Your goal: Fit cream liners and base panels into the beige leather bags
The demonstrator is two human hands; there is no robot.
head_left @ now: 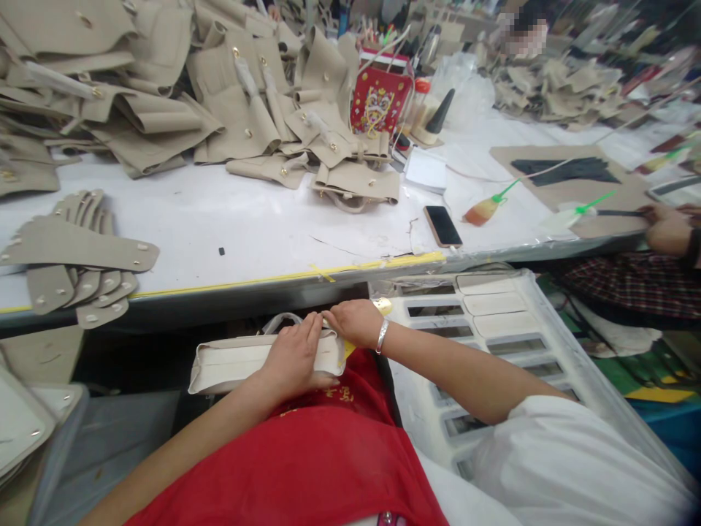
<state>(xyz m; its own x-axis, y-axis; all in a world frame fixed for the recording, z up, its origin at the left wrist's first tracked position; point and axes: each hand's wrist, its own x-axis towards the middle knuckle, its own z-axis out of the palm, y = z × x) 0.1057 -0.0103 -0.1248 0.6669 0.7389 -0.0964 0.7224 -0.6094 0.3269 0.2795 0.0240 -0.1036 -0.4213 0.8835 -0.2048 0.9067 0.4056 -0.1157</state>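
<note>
A handbag [230,361] rests at my lap, against the red apron [307,460], with a pale, flat, long panel turned upward and a handle loop showing behind it. My left hand [293,354] is wrapped over the bag's right part, thumb on the near side and fingers reaching to the far edge. At the bag's far right corner my right hand [355,323] is closed, its fingertips pinching the edge close to the left fingers. What lies between those fingertips is hidden. A small yellow thing [383,305] shows just beyond my right hand.
A white worktable [263,241] stretches ahead, its front edge taped yellow. Several beige bag pieces [235,117] are piled behind; beige straps [82,252] lie left. A phone [442,225] and glue bottle [482,210] are on the right. A plastic crate [526,380] stands beside me; another person's hand [665,226] works far right.
</note>
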